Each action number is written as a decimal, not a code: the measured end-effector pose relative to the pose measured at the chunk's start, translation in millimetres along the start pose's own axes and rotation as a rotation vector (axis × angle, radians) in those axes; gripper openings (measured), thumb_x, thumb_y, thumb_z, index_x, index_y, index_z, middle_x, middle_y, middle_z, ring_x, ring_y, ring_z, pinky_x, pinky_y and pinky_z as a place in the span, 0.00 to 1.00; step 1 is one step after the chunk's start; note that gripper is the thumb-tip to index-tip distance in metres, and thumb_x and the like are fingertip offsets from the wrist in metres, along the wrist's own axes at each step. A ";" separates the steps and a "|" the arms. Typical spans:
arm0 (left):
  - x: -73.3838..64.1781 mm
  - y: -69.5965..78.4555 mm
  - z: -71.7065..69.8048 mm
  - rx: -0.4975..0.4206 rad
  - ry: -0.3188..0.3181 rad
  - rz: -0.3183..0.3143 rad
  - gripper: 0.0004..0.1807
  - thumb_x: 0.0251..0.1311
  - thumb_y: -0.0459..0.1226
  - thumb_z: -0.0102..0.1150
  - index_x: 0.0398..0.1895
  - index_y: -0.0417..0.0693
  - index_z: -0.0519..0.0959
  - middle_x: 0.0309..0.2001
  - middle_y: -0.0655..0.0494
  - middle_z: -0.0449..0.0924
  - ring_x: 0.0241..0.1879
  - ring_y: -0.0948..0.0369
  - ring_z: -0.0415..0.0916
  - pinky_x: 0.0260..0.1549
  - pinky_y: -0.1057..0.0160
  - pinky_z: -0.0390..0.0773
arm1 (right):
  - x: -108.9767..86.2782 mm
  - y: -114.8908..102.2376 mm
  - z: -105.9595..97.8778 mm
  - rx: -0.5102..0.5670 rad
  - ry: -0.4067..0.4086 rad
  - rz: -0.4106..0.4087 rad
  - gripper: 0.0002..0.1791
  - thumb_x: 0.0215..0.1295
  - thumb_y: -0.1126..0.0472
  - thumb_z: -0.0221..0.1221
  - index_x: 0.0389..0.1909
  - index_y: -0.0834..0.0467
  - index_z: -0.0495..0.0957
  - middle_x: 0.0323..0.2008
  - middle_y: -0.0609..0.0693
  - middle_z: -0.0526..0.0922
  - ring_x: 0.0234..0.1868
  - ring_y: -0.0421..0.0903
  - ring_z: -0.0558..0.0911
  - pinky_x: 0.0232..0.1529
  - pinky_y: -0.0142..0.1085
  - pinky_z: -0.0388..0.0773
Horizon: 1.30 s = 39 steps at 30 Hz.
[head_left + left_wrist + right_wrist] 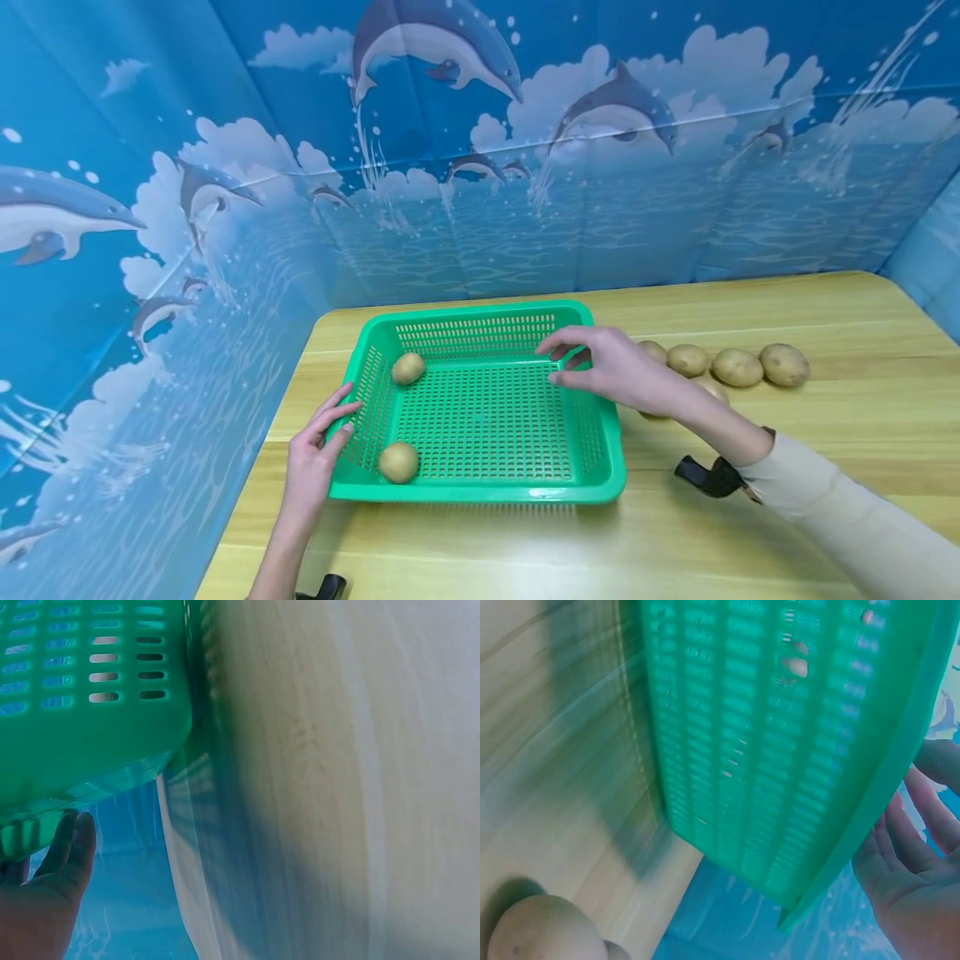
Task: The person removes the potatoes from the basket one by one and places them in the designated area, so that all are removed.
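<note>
A green plastic basket [480,493] with slotted walls stands on the table. Inside it, one potato [408,368] lies near the back left corner and another potato [398,462] near the front left corner. My left hand [313,458] rests on the basket's left rim, fingers reaching over it. Above the basket's right side is my right hand [611,367], fingers loosely bent with nothing between them. In the right wrist view, the right hand [915,862] appears beside the green rim. A potato [547,930] lies on the table below it.
Several more potatoes [737,367] lie on the wooden table [847,333] to the basket's right, some partly hidden behind my right hand and forearm. A blue curtain [465,217] printed with dolphins hangs behind and at the left of the table.
</note>
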<state>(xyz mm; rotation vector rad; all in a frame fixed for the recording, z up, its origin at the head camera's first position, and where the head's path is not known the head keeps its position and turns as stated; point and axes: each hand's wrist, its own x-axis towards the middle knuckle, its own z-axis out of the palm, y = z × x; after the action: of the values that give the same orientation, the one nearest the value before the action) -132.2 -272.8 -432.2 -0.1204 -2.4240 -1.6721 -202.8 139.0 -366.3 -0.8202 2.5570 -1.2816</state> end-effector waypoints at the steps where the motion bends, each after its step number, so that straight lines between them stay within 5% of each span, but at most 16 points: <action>1: 0.0 -0.4 0.1 -0.003 0.000 0.002 0.15 0.70 0.28 0.52 0.56 0.40 0.79 0.70 0.60 0.65 0.73 0.61 0.52 0.62 0.76 0.60 | 1.4 -0.8 0.6 -0.008 -0.004 -0.003 0.19 0.63 0.62 0.67 0.54 0.49 0.79 0.49 0.43 0.79 0.46 0.41 0.80 0.46 0.37 0.80; 12: -0.1 -1.8 0.7 -0.006 -0.003 0.013 0.15 0.70 0.27 0.51 0.56 0.39 0.79 0.70 0.59 0.65 0.73 0.60 0.52 0.63 0.76 0.59 | 19.4 -10.1 6.0 -0.046 -0.067 -0.066 0.19 0.62 0.61 0.67 0.54 0.50 0.79 0.47 0.42 0.81 0.48 0.42 0.79 0.45 0.39 0.80; 39: 0.6 -1.1 0.3 -0.017 0.003 0.002 0.15 0.70 0.27 0.52 0.56 0.40 0.79 0.70 0.60 0.65 0.73 0.62 0.52 0.64 0.74 0.58 | 77.5 -53.5 9.2 -0.248 -0.395 -0.196 0.23 0.64 0.57 0.66 0.60 0.49 0.76 0.57 0.41 0.78 0.55 0.41 0.77 0.52 0.38 0.77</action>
<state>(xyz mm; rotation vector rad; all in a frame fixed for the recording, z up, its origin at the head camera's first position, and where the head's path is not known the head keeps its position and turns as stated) -133.0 -272.9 -433.1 -0.1235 -2.4072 -1.6909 -242.7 65.0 -323.0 -1.2569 2.3810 -0.7516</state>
